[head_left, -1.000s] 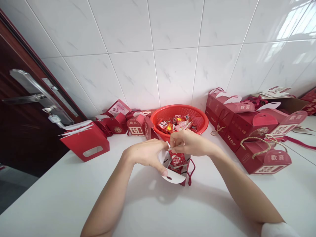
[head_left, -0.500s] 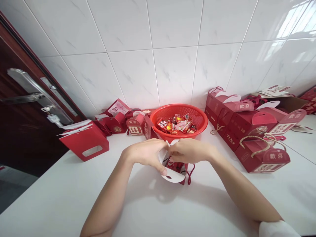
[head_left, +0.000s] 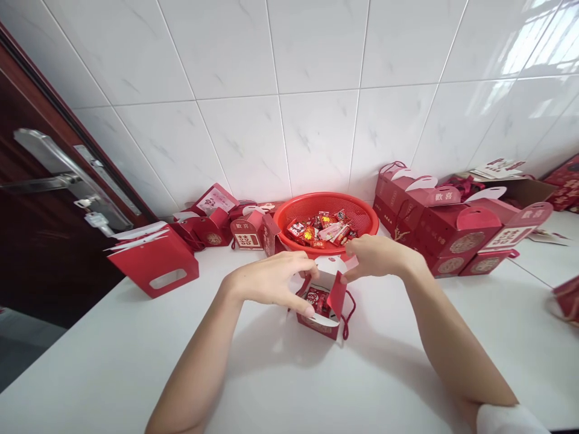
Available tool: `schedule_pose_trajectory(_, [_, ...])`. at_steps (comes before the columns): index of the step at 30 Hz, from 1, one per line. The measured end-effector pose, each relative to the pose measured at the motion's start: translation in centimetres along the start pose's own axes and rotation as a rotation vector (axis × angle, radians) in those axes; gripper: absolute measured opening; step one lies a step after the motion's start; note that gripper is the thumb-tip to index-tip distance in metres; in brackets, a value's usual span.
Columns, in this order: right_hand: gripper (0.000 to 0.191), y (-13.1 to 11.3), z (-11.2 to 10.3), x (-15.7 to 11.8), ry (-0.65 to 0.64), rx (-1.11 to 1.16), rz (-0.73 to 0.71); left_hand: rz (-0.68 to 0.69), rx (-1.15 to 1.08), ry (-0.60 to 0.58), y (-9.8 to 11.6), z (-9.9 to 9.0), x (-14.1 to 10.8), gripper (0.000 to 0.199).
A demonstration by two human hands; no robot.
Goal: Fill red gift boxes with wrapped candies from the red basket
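Red gift box [head_left: 318, 327] held wrapped candies [head_left: 313, 297], stood unclosed | left hand [head_left: 275, 279]: thumb met front flap [head_left: 324, 321] | right hand [head_left: 379, 256]: thumb met side flap [head_left: 336, 294] | both grips: couldn't tell

Small red box [head_left: 318, 326], upright on white worktop [head_left: 280, 386], top open. Inside white-lined; rounded white front flap [head_left: 324, 321] folded outward, red side flap [head_left: 336, 295] raised at right. Dark-red cord [head_left: 347, 322] at right side. Red-wrapped sweets [head_left: 315, 298] with white print inside.
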State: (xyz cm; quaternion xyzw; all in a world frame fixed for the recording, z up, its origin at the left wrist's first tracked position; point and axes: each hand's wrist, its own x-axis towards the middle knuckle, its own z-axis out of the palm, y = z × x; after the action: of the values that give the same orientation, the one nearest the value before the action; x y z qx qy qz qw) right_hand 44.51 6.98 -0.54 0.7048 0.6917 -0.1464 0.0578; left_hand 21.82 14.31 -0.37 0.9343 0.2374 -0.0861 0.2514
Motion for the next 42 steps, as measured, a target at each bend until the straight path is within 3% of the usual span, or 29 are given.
schedule_pose_trajectory(5, [0.039, -2.0, 0.9, 1.0, 0.012, -0.082, -0.047, 0.105, -0.070, -0.112, 0.0, 0.1, 0.5, 0.047])
schedule_pose_trajectory(10, [0.029, -3.6, 0.9, 0.6, 0.033, -0.166, -0.033, -0.016, -0.082, -0.067, -0.4, 0.3, 1.5, 0.022])
schedule_pose_trajectory(15, [0.017, -3.8, 1.1, -0.2, 0.086, -0.166, -0.127, -0.202, 0.050, 0.013, -0.8, 0.7, 2.0, 0.036])
schedule_pose_trajectory(18, [0.015, -3.6, 1.2, -0.7, 0.069, -0.118, -0.246, -0.222, 0.084, -0.006, -0.9, 0.9, 2.0, 0.041])
schedule_pose_trajectory(23, [0.014, -3.7, 1.2, -1.3, 0.002, -0.109, -0.293, -0.291, 0.069, 0.017, -1.1, 1.0, 1.9, 0.052])
schedule_pose_trajectory(25, [0.015, -3.9, 1.3, -1.4, -0.057, -0.088, -0.326, -0.251, 0.046, 0.009, -1.3, 1.1, 2.1, 0.052])
schedule_pose_trajectory(28, [0.015, -3.9, 1.5, -1.2, -0.103, -0.035, -0.370, -0.077, -0.011, -0.055, -1.7, 1.1, 2.5, 0.038])
schedule_pose_trajectory(31, [0.018, -3.3, 1.4, -0.9, -0.124, 0.008, -0.358, 0.020, -0.049, -0.118, -1.9, 1.0, 2.9, 0.028])
schedule_pose_trajectory(34, [0.022, -1.9, 0.9, -0.5, -0.119, 0.064, -0.315, -0.007, -0.085, -0.149, -2.0, 0.9, 3.1, 0.028])
schedule_pose_trajectory(37, [0.017, -0.1, 0.5, 0.0, -0.116, 0.196, -0.360, -0.039, -0.119, -0.167, -2.1, 0.9, 3.3, 0.029])
schedule_pose_trajectory(42, [0.013, 2.4, 1.6, 0.8, -0.360, 0.391, -0.575, 0.000, -0.142, -0.173, -2.6, 1.1, 3.8, 0.030])
